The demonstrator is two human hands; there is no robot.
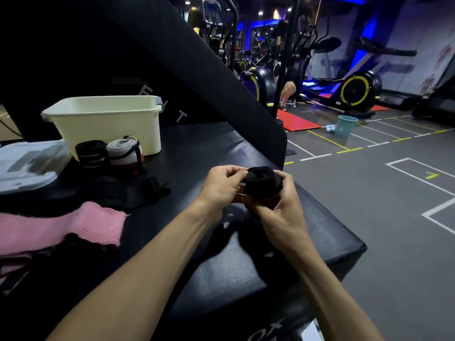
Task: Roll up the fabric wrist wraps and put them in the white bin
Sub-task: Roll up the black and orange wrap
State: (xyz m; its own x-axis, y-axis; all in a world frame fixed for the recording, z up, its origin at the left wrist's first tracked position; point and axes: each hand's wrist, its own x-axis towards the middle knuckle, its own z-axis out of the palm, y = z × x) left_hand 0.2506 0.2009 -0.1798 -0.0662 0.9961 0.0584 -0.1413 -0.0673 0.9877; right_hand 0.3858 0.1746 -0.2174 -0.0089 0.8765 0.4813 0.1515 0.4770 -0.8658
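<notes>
Hands — left hand and right hand — both close around a black wrap, nearly rolled, above the padded bench. Two finished rolls wait beside the white bin — not in it. Loose black wraps remain unrolled.

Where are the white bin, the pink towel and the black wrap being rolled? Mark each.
white bin (110,130): head view, on its front wall.
pink towel (81,225): head view, mid-cloth.
black wrap (262,180): head view, top of the roll held by both hands.
</notes>
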